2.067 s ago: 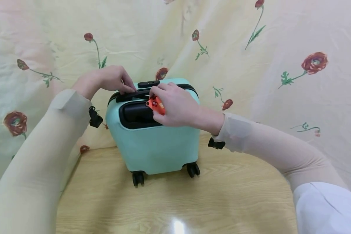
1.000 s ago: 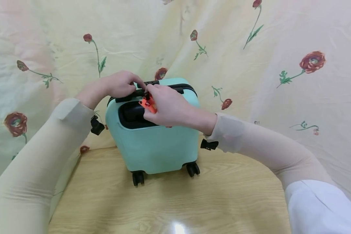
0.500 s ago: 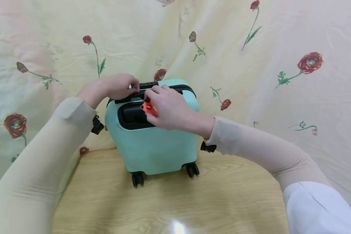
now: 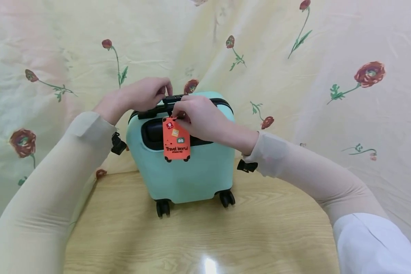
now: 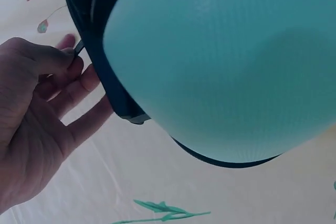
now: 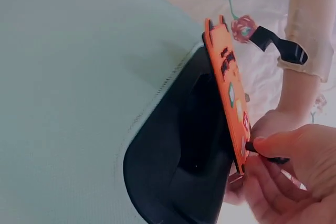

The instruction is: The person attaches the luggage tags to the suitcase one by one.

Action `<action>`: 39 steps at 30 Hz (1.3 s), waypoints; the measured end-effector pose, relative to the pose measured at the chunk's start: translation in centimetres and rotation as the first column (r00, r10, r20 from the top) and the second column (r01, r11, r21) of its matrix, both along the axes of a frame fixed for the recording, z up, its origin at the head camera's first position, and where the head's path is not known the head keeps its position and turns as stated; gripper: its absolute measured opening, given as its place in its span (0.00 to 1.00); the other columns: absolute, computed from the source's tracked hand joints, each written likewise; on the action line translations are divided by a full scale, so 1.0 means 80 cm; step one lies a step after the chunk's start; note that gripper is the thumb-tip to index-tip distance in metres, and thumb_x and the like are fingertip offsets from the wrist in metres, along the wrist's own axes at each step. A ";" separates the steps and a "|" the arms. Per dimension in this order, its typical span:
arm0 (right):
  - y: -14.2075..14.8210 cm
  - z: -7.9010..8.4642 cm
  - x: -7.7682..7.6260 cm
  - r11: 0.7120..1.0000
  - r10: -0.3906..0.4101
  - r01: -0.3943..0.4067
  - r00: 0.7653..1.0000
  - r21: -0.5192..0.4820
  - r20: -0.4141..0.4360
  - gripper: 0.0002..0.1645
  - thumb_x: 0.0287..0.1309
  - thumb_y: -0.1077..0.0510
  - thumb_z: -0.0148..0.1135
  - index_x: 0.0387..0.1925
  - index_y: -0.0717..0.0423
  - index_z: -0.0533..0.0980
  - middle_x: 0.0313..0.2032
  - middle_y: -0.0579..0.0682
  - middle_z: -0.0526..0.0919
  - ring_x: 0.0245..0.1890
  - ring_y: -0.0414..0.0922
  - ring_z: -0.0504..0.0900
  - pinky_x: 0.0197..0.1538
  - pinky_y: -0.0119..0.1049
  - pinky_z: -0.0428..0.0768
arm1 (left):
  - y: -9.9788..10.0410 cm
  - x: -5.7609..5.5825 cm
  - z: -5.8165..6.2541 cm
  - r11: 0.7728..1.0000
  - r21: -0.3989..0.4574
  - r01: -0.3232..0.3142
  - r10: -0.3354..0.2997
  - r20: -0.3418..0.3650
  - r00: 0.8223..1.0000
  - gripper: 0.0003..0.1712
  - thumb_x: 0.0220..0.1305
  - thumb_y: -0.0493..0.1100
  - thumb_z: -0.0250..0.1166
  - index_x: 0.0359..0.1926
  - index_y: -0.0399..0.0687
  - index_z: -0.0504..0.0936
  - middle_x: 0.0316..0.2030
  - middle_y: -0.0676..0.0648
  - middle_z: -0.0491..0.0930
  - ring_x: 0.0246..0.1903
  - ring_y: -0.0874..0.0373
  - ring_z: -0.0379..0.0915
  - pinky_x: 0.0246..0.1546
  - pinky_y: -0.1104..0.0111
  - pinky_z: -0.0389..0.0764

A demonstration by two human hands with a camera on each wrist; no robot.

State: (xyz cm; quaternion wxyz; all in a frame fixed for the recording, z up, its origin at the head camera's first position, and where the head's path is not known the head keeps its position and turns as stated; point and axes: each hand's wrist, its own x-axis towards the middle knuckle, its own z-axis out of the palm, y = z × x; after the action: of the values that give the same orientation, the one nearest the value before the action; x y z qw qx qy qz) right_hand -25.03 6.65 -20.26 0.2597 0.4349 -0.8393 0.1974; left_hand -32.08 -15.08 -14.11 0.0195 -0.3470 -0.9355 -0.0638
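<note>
The right hand [image 4: 202, 116] pinches the orange tag [image 4: 176, 140] by its strap [image 6: 281, 159], the left hand [image 4: 147, 92] apparently its tip [image 5: 80, 48]; if either grip slackens, the tag could drop

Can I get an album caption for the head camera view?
Right hand holds an orange "Travel World" tag, left hand at the top of a turquoise suitcase.

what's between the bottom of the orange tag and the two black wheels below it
In the head view, only the plain teal front of the suitcase shows between the orange tag and the two black wheels.
</note>
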 end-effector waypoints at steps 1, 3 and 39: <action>-0.001 0.001 -0.001 1.000 0.015 -0.015 1.000 -0.006 0.003 0.04 0.68 0.64 0.68 0.39 0.58 0.87 0.38 0.54 0.88 0.36 0.48 0.83 0.44 0.39 0.83 | -0.002 0.000 0.000 1.000 0.017 0.010 -0.009 -0.016 1.000 0.13 0.80 0.34 0.49 0.59 0.37 0.74 0.46 0.35 0.78 0.46 0.42 0.74 0.56 0.51 0.78; -0.002 0.003 -0.003 0.999 0.034 -0.034 0.999 -0.018 0.015 0.04 0.68 0.65 0.67 0.40 0.59 0.87 0.38 0.53 0.89 0.36 0.47 0.84 0.46 0.39 0.84 | -0.005 0.001 0.002 0.998 0.045 0.034 -0.032 -0.050 0.998 0.12 0.80 0.33 0.50 0.58 0.38 0.72 0.45 0.36 0.77 0.45 0.43 0.74 0.55 0.52 0.78; -0.020 0.026 -0.068 0.975 -0.061 0.116 0.959 -0.187 0.276 0.08 0.72 0.58 0.67 0.48 0.57 0.81 0.47 0.55 0.92 0.45 0.45 0.93 0.52 0.38 0.89 | -0.017 0.006 -0.049 0.818 0.572 -0.061 0.025 0.071 0.997 0.14 0.71 0.36 0.70 0.54 0.41 0.79 0.47 0.38 0.88 0.46 0.55 0.88 0.64 0.55 0.84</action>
State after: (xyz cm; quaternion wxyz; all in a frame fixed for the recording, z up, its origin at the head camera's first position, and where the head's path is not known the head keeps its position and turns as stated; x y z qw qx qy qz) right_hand -30.44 5.07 -18.22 0.1950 0.3373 -0.8611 0.3266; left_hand -31.64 -16.44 -18.04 0.0964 -0.3020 -0.8807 -0.3521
